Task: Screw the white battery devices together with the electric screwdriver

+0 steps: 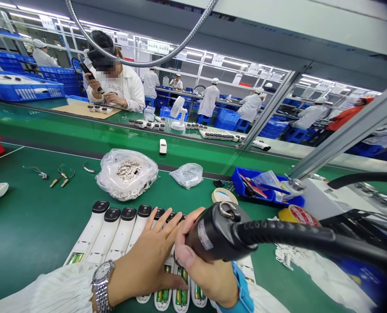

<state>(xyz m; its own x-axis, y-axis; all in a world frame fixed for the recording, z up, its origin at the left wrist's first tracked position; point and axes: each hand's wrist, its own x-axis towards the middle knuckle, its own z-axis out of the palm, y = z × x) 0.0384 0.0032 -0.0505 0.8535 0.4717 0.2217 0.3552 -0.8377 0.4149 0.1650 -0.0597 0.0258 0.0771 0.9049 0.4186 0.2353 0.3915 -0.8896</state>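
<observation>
My right hand point(209, 274) is wrapped round a black electric screwdriver point(213, 232) with a hanging ring and a thick cable. Its tip is hidden behind my hand. My left hand point(152, 252) lies spread, palm down, across a row of white handheld devices point(110, 230) with black ends. Several of them have open battery compartments showing green batteries point(181, 284). Both hands and the screwdriver cover part of the row.
A plastic bag of small white parts point(125, 174) and a bag of screws point(187, 174) sit beyond the row. To the right are a tape roll point(224, 198) and a blue tray point(265, 187) with tools. A co-worker point(115, 82) sits across the green conveyor belt point(138, 145).
</observation>
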